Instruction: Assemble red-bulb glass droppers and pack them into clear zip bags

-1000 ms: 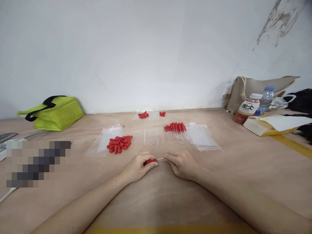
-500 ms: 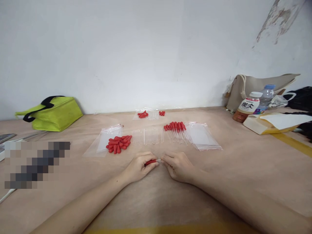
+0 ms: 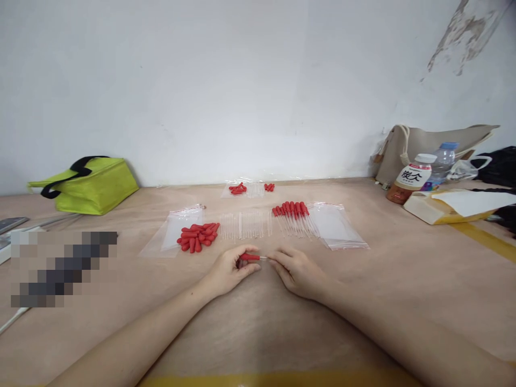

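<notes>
A red rubber dropper bulb (image 3: 250, 257) sits on the end of a thin clear glass tube (image 3: 263, 258), making a dropper. My right hand (image 3: 296, 270) is closed, pinching the tube between thumb and fingertips. My left hand (image 3: 233, 270) curves around the bulb with thumb and forefinger spread apart; the bulb's rear end lies partly hidden near the palm. Beyond my left hand is a pile of loose red bulbs (image 3: 198, 236). A row of bare glass tubes (image 3: 244, 226) lies in the middle, and several droppers with red bulbs (image 3: 291, 209) lie right of it.
Clear zip bags lie flat at left (image 3: 167, 231) and right (image 3: 338, 228). Farther back are more bulbs (image 3: 237, 188) and tubes on plastic. A lime-green bag (image 3: 97, 188) stands left; at right are a drink bottle (image 3: 411, 177), a water bottle (image 3: 445, 158) and a beige bag (image 3: 427, 138).
My left thumb and forefinger have opened away from the bulb, so more of it shows. The dropper and right hand have shifted slightly up in the view.
</notes>
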A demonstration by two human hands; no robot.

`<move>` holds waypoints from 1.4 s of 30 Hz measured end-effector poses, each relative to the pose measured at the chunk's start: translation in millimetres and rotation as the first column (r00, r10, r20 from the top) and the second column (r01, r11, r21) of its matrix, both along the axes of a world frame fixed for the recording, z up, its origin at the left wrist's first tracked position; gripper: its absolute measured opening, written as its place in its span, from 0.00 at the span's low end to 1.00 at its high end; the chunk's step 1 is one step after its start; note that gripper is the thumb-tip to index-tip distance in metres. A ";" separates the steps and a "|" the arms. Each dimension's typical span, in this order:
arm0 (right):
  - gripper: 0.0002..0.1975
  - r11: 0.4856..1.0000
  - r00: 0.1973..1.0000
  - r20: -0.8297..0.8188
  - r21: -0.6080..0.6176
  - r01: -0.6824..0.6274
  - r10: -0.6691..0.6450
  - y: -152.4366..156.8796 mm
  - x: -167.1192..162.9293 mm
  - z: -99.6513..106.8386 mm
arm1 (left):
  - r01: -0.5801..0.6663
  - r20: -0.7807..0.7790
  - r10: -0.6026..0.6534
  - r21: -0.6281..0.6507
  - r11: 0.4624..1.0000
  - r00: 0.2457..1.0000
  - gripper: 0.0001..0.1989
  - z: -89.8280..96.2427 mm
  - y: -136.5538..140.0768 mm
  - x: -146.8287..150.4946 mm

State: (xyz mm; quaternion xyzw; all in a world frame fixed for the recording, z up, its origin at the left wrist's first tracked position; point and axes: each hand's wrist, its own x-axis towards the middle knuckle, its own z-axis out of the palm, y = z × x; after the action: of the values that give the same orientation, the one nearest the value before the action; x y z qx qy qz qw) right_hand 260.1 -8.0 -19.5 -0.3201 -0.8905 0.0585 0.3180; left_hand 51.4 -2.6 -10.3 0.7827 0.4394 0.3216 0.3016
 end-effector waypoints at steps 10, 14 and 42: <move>0.12 0.779 0.786 0.040 -0.115 0.617 -0.617 53.5 19.8 28.9 | -0.029 -0.153 0.042 0.089 0.996 0.987 0.08 4.7 5.2 -4.8; 0.14 0.671 0.692 0.182 -0.169 0.722 -0.699 74.2 6.0 35.3 | 0.015 -0.155 0.005 0.128 0.992 0.988 0.07 6.8 3.2 -4.0; 0.15 0.610 0.647 0.376 -0.229 0.759 -0.663 100.7 -45.5 35.5 | 0.036 -0.144 -0.015 0.145 0.989 0.989 0.08 6.1 2.5 -3.9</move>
State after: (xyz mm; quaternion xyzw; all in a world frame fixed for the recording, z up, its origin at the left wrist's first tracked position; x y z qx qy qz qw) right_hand 214.6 92.6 16.0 -0.7074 -0.6924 0.0497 0.1327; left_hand 47.5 -0.1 -4.2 0.8293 0.4248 0.2927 0.2148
